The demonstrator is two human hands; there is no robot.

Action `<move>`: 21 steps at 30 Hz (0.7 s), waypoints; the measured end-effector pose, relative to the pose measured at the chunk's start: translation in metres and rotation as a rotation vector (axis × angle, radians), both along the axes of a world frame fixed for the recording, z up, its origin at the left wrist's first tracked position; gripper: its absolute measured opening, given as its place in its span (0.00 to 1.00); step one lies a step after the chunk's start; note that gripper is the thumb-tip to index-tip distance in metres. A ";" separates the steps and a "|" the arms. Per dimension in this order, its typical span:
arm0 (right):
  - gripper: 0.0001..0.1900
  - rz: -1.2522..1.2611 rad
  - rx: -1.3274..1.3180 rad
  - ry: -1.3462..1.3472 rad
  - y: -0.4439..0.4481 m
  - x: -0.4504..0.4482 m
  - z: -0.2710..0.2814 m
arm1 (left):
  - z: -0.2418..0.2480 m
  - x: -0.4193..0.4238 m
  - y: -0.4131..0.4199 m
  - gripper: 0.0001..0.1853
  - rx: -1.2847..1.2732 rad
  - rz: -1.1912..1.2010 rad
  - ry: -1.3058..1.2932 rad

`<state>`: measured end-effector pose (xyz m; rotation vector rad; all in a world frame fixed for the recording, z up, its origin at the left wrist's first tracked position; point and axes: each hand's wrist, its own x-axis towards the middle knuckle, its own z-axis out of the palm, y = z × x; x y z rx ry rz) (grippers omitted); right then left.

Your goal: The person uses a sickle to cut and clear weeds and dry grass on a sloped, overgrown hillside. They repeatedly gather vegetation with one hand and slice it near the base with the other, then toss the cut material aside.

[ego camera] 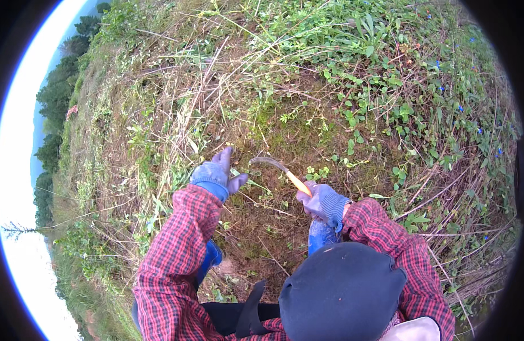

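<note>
My right hand point(320, 202), in a greyish-purple glove with a blue knitted cuff, grips the orange handle of a small sickle point(299, 184). Its dark curved blade point(268, 160) points left, just over mossy soil point(296, 132). To the left, my left hand point(215, 174) wears a matching glove, with thumb and fingers apart and nothing visible in it. Dry stalks and a few green blades lie around that hand. A narrow green leaf point(251, 180) shows beside its thumb.
Blue boots point(323, 235) stand on the soil below my hands. A dark rounded shape point(343, 294) hides the ground at bottom right. Leafy weeds point(364, 93) with small blue flowers spread to the right; dry stalks point(206, 85) lie upper left. Trees point(59, 93) line the far left.
</note>
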<state>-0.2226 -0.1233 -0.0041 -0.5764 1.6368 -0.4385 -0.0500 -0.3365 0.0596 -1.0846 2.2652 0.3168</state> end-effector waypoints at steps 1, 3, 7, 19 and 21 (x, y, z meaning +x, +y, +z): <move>0.22 0.112 -0.033 0.163 0.003 -0.001 0.001 | -0.015 -0.015 0.025 0.55 0.082 -0.095 -0.031; 0.27 0.258 -0.029 0.278 0.020 -0.006 0.007 | -0.041 -0.034 0.057 0.51 0.131 -0.210 -0.225; 0.31 0.361 0.060 0.261 0.070 -0.014 0.024 | -0.057 -0.022 0.059 0.14 0.156 -0.063 -0.268; 0.13 -1.052 -0.255 -0.179 0.238 -0.001 0.073 | 0.068 0.026 -0.070 0.40 -0.487 0.284 0.045; 0.11 -1.012 -0.276 -0.212 0.254 0.006 0.074 | 0.089 0.017 -0.061 0.34 -0.375 0.094 0.252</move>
